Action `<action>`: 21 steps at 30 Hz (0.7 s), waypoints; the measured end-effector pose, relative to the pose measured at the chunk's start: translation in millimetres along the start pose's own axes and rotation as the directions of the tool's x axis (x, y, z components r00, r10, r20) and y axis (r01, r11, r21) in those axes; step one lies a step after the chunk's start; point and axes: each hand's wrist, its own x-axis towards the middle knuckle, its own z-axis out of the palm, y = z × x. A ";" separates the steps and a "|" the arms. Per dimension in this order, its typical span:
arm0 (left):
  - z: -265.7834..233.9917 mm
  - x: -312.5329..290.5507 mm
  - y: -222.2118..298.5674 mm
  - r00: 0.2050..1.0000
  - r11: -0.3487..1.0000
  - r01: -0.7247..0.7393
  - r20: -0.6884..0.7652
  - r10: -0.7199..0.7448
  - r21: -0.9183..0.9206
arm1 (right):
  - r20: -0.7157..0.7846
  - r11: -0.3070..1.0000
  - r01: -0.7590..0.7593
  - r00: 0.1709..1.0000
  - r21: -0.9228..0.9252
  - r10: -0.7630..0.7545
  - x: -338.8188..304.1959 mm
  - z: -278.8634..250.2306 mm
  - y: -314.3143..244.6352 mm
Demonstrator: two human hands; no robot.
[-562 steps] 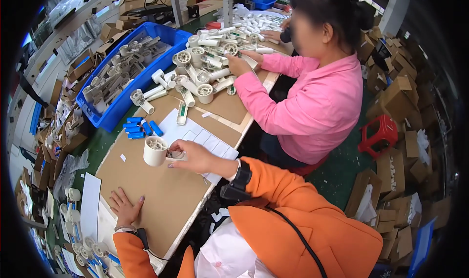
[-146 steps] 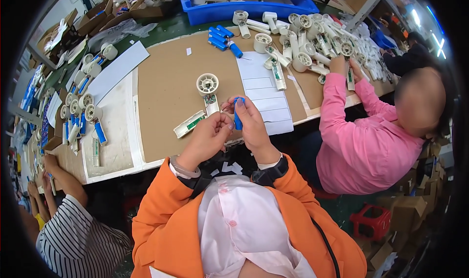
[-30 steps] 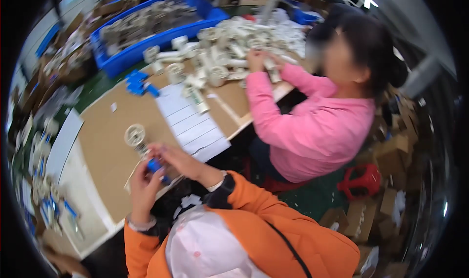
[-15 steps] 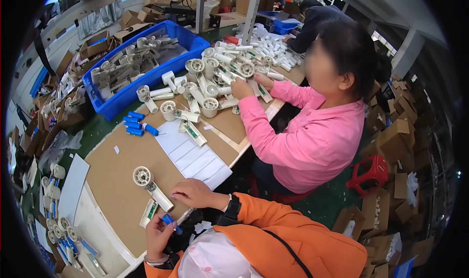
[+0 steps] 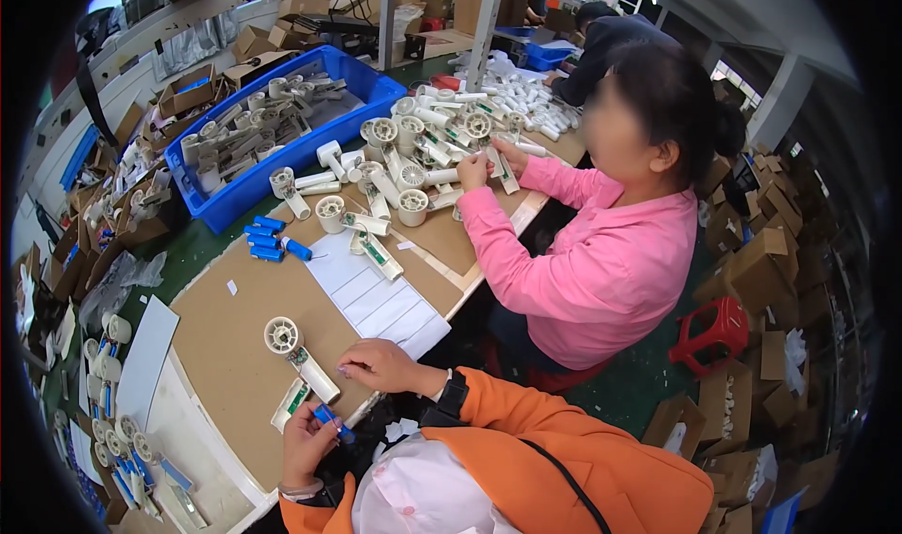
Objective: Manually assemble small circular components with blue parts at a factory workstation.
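My left hand [image 5: 306, 448] grips a blue cylindrical battery [image 5: 331, 419] at the table's near edge. Over the tabletop, my right hand [image 5: 381, 365] has its thumb and fingertips drawn together; whatever is between them is too small to make out. Just left of those fingertips lies a white handheld fan housing [image 5: 283, 336] with a round slotted head, its open handle [image 5: 318, 376] pointing toward me. Beside that handle, close to my left hand, rests a white handle shell with a green circuit board [image 5: 297, 399].
Several blue batteries [image 5: 266, 239] lie farther back beside a white sheet [image 5: 376, 294]. A blue crate [image 5: 221, 210] holds white fan parts. A co-worker in a pink shirt [image 5: 592, 266] handles a part at a pile of housings [image 5: 412, 172]. A red stool [image 5: 711, 337] stands right.
My right hand's fingers have drawn closer together near the fan handle. The battery has turned slightly in my left hand. The whole view has shifted a little.
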 end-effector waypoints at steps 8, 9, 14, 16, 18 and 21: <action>6.5 -0.7 -4.8 0.992 0.983 -0.117 -0.037 0.123 0.139 | -0.028 0.996 0.021 0.999 0.088 -0.018 -2.2 -2.0 11.0; 6.4 -1.5 -4.7 0.990 0.977 -0.125 -0.037 0.133 0.172 | -0.025 0.991 -0.009 1.000 0.131 0.012 -1.8 -2.0 10.2; 6.0 -6.3 -15.3 0.982 0.959 -0.166 -0.048 0.182 0.232 | -0.004 0.971 -0.071 0.997 0.227 0.073 -7.3 0.2 7.1; 4.4 -4.2 -15.1 0.977 0.956 -0.185 -0.065 0.204 0.230 | 0.007 0.970 -0.063 0.998 0.237 0.063 -3.2 -1.0 9.0; 3.3 -7.4 -17.9 0.974 0.947 -0.180 -0.087 0.209 0.265 | 0.022 0.970 -0.073 0.997 0.233 0.070 -3.8 3.1 12.2; 4.2 -9.8 -17.2 0.974 0.953 -0.172 -0.100 0.202 0.251 | 0.035 0.921 -0.160 0.987 0.356 0.158 -4.2 13.7 23.7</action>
